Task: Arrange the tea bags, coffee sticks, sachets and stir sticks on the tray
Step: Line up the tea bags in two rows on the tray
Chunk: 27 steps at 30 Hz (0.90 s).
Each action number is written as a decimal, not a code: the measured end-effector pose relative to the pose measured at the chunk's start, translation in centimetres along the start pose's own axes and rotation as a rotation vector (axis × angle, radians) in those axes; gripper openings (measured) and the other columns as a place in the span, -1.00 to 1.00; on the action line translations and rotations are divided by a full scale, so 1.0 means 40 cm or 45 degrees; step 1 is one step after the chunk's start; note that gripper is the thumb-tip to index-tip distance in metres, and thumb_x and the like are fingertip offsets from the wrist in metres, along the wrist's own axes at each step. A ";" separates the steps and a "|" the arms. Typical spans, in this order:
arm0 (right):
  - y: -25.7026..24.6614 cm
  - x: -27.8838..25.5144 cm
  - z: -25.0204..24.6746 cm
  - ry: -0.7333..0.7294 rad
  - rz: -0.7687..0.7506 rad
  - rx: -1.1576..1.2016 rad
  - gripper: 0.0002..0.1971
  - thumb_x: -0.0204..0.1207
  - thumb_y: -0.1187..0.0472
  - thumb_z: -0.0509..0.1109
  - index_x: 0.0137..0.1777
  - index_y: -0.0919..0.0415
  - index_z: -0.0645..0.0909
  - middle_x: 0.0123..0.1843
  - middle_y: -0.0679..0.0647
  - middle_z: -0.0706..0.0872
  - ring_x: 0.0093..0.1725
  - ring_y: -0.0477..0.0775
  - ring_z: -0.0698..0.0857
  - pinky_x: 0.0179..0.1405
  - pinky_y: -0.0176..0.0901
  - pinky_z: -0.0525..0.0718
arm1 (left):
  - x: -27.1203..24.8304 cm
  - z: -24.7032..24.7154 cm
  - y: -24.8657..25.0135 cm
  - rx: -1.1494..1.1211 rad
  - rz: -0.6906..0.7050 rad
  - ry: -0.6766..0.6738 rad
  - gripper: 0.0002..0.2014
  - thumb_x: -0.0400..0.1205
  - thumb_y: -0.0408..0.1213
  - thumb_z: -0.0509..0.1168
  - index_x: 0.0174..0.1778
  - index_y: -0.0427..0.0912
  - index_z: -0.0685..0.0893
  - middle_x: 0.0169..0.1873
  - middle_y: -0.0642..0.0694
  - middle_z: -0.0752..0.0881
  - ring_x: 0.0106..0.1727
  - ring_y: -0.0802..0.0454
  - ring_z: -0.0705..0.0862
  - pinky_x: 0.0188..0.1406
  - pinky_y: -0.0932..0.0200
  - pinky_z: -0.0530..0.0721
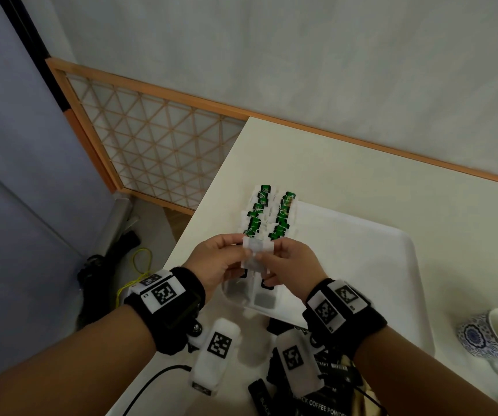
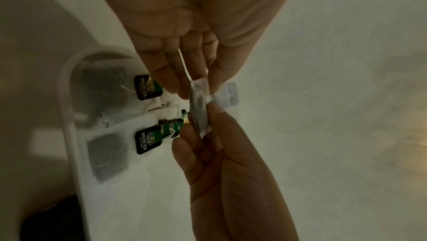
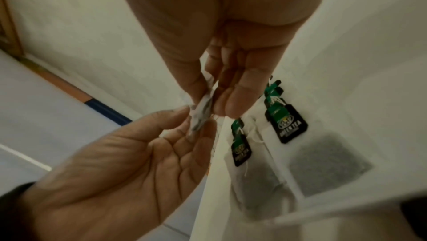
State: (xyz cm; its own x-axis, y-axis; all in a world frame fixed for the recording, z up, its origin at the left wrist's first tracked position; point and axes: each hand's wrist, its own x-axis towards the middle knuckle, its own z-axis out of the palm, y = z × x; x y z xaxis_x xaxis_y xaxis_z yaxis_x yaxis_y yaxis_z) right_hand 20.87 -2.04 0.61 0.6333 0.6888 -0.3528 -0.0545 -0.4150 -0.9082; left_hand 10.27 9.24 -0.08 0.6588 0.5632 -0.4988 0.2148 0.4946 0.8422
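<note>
Both hands hold one white tea bag (image 1: 254, 254) just above the near left part of the white tray (image 1: 361, 250). My left hand (image 1: 237, 253) pinches its left side, and my right hand (image 1: 270, 259) pinches its right side. In the left wrist view the tea bag (image 2: 199, 105) stands edge-on between the left hand (image 2: 196, 89) and the right hand (image 2: 205, 126). The right wrist view shows the same tea bag (image 3: 203, 110) pinched by the right hand (image 3: 215, 106) and the left hand (image 3: 191, 119). Two rows of tea bags with green tags (image 1: 267, 214) lie along the tray's left side.
Black coffee sticks (image 1: 322, 402) lie on the table in front of the tray, partly under my wrists. A blue-and-white cup (image 1: 495, 334) lies at the right edge. The table's left edge (image 1: 199, 211) drops to the floor, where cables (image 1: 139, 265) lie beside a wooden lattice screen (image 1: 151, 145).
</note>
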 end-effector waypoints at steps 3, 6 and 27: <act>0.004 0.006 -0.006 0.136 -0.064 -0.122 -0.88 0.46 0.16 0.49 -0.14 0.14 0.59 -0.26 0.12 0.70 -0.35 0.05 0.68 -0.23 0.08 0.78 | -0.001 -0.001 -0.002 -0.017 -0.009 0.045 -0.71 0.54 -0.45 0.41 0.17 -0.24 0.62 -0.15 -0.23 0.71 -0.26 -0.03 0.68 -0.38 0.22 0.72; 0.005 -0.004 0.003 0.081 -0.124 -0.122 -0.89 0.44 0.08 0.50 -0.15 0.05 0.63 -0.33 0.03 0.70 -0.36 0.00 0.68 -0.26 0.02 0.75 | -0.017 0.004 0.000 -0.015 -0.055 -0.121 -0.77 0.58 -0.32 0.39 0.14 -0.25 0.72 -0.14 -0.19 0.79 -0.22 -0.01 0.75 -0.24 0.21 0.75; 0.042 0.014 0.033 -0.141 0.060 -0.668 -0.75 0.49 -0.01 0.44 -0.30 0.13 0.62 -0.40 -0.04 0.60 -0.41 -0.08 0.57 -0.32 -0.18 0.62 | -0.004 -0.087 -0.034 0.368 -0.002 -0.016 -0.79 0.52 -0.61 0.38 -0.03 -0.25 0.69 -0.31 -0.17 0.62 -0.42 0.02 0.69 -0.42 0.20 0.75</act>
State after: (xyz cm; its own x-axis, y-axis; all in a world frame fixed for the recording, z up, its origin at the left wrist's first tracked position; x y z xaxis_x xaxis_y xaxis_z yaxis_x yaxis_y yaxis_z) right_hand 20.14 -1.57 -1.43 0.5526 0.7093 -0.4377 0.3302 -0.6684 -0.6664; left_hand 7.36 10.79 -1.88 0.6667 0.5538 -0.4988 0.4108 0.2854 0.8659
